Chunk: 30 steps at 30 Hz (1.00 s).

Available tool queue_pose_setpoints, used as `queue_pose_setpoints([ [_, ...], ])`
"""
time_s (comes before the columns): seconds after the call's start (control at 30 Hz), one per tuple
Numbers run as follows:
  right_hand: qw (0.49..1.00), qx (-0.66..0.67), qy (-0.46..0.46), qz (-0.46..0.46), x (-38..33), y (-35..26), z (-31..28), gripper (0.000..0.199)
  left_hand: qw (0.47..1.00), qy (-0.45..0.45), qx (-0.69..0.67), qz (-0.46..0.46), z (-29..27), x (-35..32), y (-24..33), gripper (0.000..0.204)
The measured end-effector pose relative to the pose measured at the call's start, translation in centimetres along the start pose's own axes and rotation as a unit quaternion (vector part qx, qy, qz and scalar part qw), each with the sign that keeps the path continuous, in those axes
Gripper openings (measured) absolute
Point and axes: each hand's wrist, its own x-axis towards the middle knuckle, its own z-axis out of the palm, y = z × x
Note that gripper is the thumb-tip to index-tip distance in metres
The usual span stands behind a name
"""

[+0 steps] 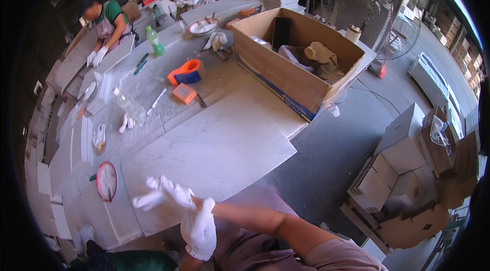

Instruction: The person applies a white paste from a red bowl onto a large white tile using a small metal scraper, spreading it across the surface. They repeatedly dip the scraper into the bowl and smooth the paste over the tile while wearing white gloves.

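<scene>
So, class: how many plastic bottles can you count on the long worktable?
2. A green bottle stands upright at the far end; a clear bottle lies on its side mid-table. Others may be hidden behind the cardboard box.

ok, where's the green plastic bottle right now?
Head view, upper left: the green plastic bottle stands upright on the long grey worktable, beside a co-worker's white slab, up-left of the orange tool.

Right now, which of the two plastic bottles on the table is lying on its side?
The clear bottle lies on its side at mid-table. The green bottle stands upright farther away, near the co-workers.
</scene>
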Motion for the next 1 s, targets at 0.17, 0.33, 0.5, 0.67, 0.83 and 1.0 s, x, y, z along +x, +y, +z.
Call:
queue_pose_setpoints([
  [0.17,1.000,0.012,-0.014,0.001,-2.3,-0.9,-0.8,0.054,0.999,-0.027,-0.041,-0.017,-0.3,0.4,0.9,0.038],
  [0.33,1.000,0.014,-0.027,-0.005,-2.8,-1.1,-0.8,0.053,0.997,-0.016,0.039,0.068,-0.8,1.6,2.1,0.037],
  [0.5,0.999,0.002,-0.036,-0.019,-2.1,-0.9,-0.7,0.051,0.989,-0.023,0.050,0.138,-0.9,1.7,2.8,0.040],
  [0.67,0.998,-0.032,-0.040,-0.026,-1.5,-1.6,-1.7,0.050,0.989,-0.025,0.075,0.125,-0.9,1.4,2.3,0.047],
  [0.83,0.977,-0.199,-0.045,-0.058,-0.1,-1.1,-4.0,0.049,0.999,-0.028,0.019,0.003,-1.2,1.8,2.5,0.045],
  [1.0,0.949,-0.280,-0.019,-0.144,-0.2,1.6,-4.8,0.049,0.979,0.085,0.183,0.029,-3.2,3.7,1.5,0.054],
])
